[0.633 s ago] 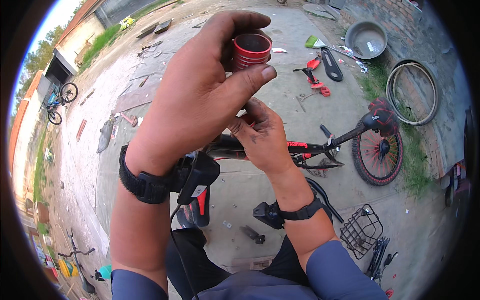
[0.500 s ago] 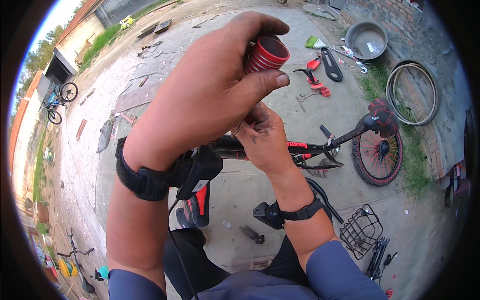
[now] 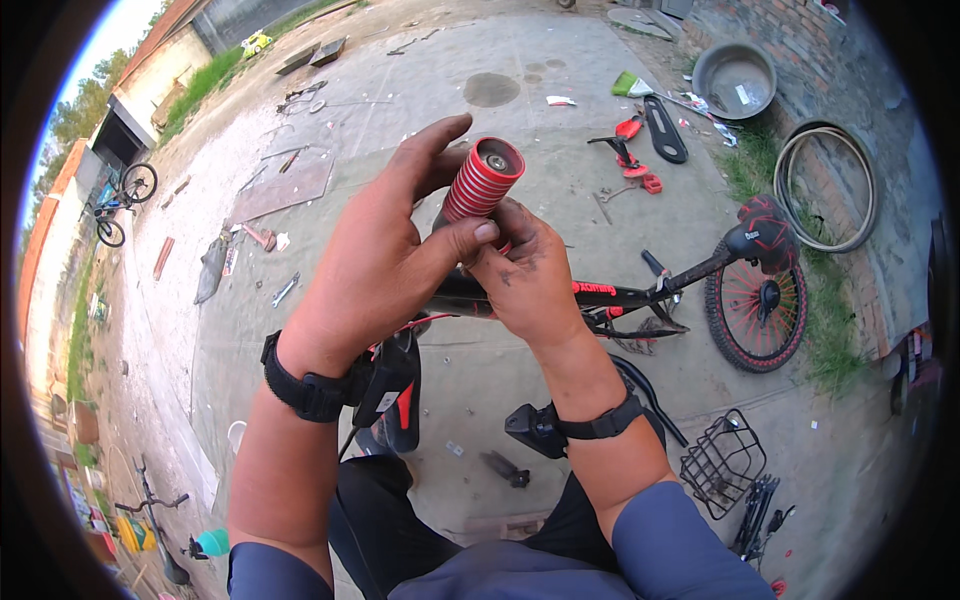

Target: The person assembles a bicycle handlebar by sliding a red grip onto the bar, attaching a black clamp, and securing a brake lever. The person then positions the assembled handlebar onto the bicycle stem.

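Observation:
A red tube with silver rings (image 3: 478, 184) stands tilted at the front end of a black bicycle frame (image 3: 625, 297). Its upper end is uncovered, showing a round metal fitting inside. My left hand (image 3: 385, 245) curls round the tube's left side, thumb against its lower front and forefinger raised behind it. My right hand (image 3: 525, 272) is closed at the tube's base, where the frame begins; its fingers are partly hidden. Below my left wrist shows a black and red saddle-like part (image 3: 402, 395).
A spoked wheel with red spokes (image 3: 762, 310) and a covered black saddle (image 3: 762, 237) are to the right. On the ground lie a wire basket (image 3: 722, 462), a wrench (image 3: 286, 290) and red parts (image 3: 632, 160). A grey basin (image 3: 733, 80) stands near the brick wall.
My left hand has come down and left from the tube's upper end, baring its top. The tube now leans further left and sits lower in view. My right hand stays in place.

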{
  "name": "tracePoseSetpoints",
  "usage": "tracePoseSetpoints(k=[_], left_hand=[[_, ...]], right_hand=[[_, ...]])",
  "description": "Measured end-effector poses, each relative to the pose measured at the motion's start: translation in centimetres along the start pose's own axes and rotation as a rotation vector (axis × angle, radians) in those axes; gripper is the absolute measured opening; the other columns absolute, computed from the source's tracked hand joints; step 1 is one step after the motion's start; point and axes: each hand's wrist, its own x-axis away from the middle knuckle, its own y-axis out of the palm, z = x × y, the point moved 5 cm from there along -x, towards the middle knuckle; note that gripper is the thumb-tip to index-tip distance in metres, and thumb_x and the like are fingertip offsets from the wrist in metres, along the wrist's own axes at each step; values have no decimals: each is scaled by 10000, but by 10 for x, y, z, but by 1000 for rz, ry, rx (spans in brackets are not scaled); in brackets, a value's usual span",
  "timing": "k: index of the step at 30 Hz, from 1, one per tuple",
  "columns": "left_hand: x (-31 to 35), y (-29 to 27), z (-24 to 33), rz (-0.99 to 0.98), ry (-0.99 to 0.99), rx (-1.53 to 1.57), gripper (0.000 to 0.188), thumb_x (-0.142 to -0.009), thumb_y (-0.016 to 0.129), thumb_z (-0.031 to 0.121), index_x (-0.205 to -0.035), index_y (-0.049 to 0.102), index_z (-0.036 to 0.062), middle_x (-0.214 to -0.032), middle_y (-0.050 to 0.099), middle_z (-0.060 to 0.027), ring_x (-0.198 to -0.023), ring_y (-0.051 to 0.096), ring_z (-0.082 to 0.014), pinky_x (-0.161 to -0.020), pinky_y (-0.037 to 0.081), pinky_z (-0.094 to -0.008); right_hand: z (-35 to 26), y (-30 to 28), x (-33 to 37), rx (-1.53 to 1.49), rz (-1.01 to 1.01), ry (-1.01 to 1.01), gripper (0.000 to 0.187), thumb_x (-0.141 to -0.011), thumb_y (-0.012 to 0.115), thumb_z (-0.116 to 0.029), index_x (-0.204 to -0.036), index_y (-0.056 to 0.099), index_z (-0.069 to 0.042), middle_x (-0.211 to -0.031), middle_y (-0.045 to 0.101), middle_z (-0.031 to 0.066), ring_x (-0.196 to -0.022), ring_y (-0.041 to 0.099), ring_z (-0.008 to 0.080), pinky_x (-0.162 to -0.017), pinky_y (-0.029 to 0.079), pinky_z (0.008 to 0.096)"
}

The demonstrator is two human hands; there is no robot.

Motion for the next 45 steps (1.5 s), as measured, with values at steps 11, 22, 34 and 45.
tracePoseSetpoints(k=[11, 22, 34, 45], left_hand=[[49, 1, -25, 99, 54, -667, 674, -866, 749, 35, -1495, 506, 38, -1227, 721, -167, -1150, 669, -352, -1048, 480, -449], [48, 8, -32, 236, 2, -592, 655, -815, 762, 22, -1422, 515, 9, -1078, 754, -119, -1036, 684, -340, -985, 470, -445], [44, 4, -27, 180, 2, -635, 706, -765, 821, 60, -1407, 529, 20, -1132, 742, -128, -1090, 665, -352, -995, 468, -451], [16, -2, -10, 55, -4, -341, 515, -846, 817, 97, -1317, 637, -7, -1213, 713, -164, -1116, 681, -292, -968, 528, -395]], right_hand=[[-10, 2, 1, 86, -6, -82, 451, -900, 815, -13, -1295, 599, 23, -1161, 701, 78, -960, 646, 95, -804, 558, 268], [-15, -7, 2, 53, -50, 17, 594, -881, 834, -7, -1402, 548, 9, -1265, 651, 98, -1024, 636, 110, -850, 551, 243], [-53, -7, -7, 224, 65, -186, 356, -924, 822, -104, -1238, 695, 5, -1113, 696, 55, -764, 622, 71, -688, 524, 243], [-53, -6, -6, 140, 62, -172, 342, -913, 822, -71, -1222, 700, 11, -1096, 694, 41, -793, 643, 80, -692, 534, 236]])
